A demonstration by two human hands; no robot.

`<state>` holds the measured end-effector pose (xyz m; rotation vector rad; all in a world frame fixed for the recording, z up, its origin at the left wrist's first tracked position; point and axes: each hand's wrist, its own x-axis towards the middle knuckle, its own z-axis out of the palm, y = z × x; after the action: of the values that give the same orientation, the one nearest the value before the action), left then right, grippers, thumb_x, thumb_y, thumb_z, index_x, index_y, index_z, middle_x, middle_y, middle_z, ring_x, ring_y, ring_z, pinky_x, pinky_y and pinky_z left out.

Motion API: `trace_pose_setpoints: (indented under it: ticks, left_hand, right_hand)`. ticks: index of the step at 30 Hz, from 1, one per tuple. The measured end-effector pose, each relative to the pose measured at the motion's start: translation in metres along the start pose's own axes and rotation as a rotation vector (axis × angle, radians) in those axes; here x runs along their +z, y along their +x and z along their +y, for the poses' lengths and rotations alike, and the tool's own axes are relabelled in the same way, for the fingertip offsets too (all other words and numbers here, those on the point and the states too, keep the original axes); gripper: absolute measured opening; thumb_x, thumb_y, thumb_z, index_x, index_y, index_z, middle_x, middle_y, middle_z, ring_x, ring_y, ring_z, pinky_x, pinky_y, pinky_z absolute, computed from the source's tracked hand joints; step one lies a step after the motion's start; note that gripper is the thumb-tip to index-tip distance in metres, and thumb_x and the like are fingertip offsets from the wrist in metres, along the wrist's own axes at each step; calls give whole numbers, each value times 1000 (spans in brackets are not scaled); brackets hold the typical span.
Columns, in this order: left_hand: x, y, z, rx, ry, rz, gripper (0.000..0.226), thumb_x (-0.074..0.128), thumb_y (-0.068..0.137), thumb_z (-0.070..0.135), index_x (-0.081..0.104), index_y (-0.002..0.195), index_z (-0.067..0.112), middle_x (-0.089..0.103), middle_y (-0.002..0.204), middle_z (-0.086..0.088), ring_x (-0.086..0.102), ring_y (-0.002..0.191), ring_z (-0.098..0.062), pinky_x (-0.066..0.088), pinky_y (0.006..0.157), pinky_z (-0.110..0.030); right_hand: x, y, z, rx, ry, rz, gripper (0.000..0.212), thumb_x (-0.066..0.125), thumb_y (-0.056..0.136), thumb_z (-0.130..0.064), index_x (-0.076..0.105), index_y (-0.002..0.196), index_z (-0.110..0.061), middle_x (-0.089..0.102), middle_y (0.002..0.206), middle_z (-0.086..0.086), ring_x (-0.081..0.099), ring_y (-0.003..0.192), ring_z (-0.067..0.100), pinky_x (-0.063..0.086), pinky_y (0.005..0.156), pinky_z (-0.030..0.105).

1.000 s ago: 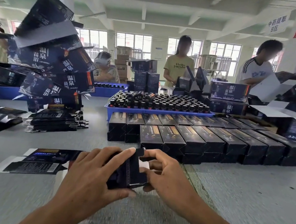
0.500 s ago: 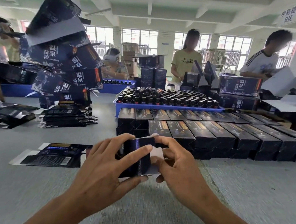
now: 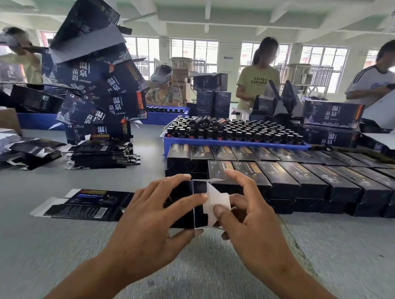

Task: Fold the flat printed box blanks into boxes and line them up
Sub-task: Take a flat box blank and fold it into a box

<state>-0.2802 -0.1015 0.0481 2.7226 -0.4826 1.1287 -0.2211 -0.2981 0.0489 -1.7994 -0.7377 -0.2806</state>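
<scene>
Step in hand: closing the end of one box, mid-fold. The box (image 3: 186, 206) is held up just above the tabletop (image 3: 326, 260), in front of the person, near the front edge of the finished rows. Left hand (image 3: 159, 221) grips the dark body, fingers wrapped over top & side, thumb under. Right hand (image 3: 251, 225) works the open end: thumb presses on the white end flap (image 3: 218, 200), index finger raised above it, other fingers curled behind; flap looks pinched btw thumb & those fingers, but contact behind is hidden.

Flap stands half open, white inside showing, not yet tucked. Small side flaps: can't tell if already folded in.

Next move, by my read: push the flap round & slide its tongue into the body w/o creasing, left hand keeping the tube square. Then set the box beside the finished boxes (image 3: 310, 183), which sit in stacked rows in front of the blue tray of bottles (image 3: 229, 143).

A flat blank (image 3: 83, 200) lies on the tabletop to the left, ready; a further stack of blanks (image 3: 103, 154) behind it.
</scene>
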Motion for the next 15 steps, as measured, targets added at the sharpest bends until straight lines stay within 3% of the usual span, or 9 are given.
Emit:
trace_pose_setpoints:
  ticks: [4,7,11,13,15]
  left_hand:
    - [2,0,-1,4,-27,22,59,77,79,44,51,132,39,45,150,-2,49,129,-24,45,96,-42]
    - [4,-1,-2,2,-45,27,67,82,74,40,49,132,36,42,151,0,46,131,-22,43,98,-41]
    - [4,0,-1,-15,-39,12,80,88,70,36,46,137,34,43,150,-1,52,130,-26,50,97,-45]
    - [3,0,-1,-14,-28,6,80,89,70,34,48,138,34,44,150,-3,54,128,-29,54,93,-46]
    - [2,0,-2,-12,-28,14,75,89,70,32,53,136,33,46,148,-5,57,124,-30,59,86,-48]
  right_hand:
    - [0,-2,1,-93,-110,-3,41,60,99,-21,54,129,-49,66,93,-32,68,80,-2,53,63,11]
    - [1,-1,1,-108,-149,8,30,59,99,-18,66,123,-35,65,89,-33,68,84,-4,52,67,10]
    - [0,-1,1,-124,-183,6,30,58,100,-19,69,126,-29,68,112,-23,63,95,-9,52,78,12]
    - [-1,-1,-1,-117,-183,-19,31,56,101,-26,66,130,-30,68,118,-21,61,99,-10,52,83,13]
    - [-2,-1,-4,-92,-165,-65,40,58,97,-46,61,134,-33,64,122,-24,59,106,-11,52,88,13]
